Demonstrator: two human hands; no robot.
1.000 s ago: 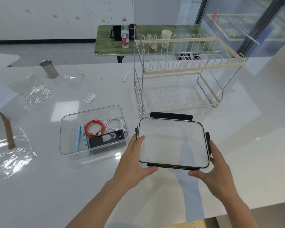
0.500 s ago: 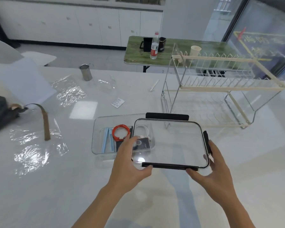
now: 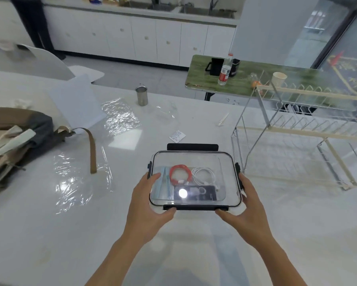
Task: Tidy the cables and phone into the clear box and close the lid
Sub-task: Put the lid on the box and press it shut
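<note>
The clear lid with black clip flaps lies over the clear box on the white table. Through it I see a coiled orange cable, a coiled white cable, a dark phone with a glare spot, and a pale blue item at the left. My left hand grips the lid's near-left corner, thumb under the front edge. My right hand grips the near-right corner beside the right clip. I cannot tell whether the lid rests on the box rim.
A wire dish rack stands just right of the box. A backpack with a loose brown strap lies at the left. Crinkled plastic film, a metal cup and a small paper slip lie on the table.
Both hands carried the lid leftward from beside the box to directly over it. The camera view shifted left, bringing the backpack into sight.
</note>
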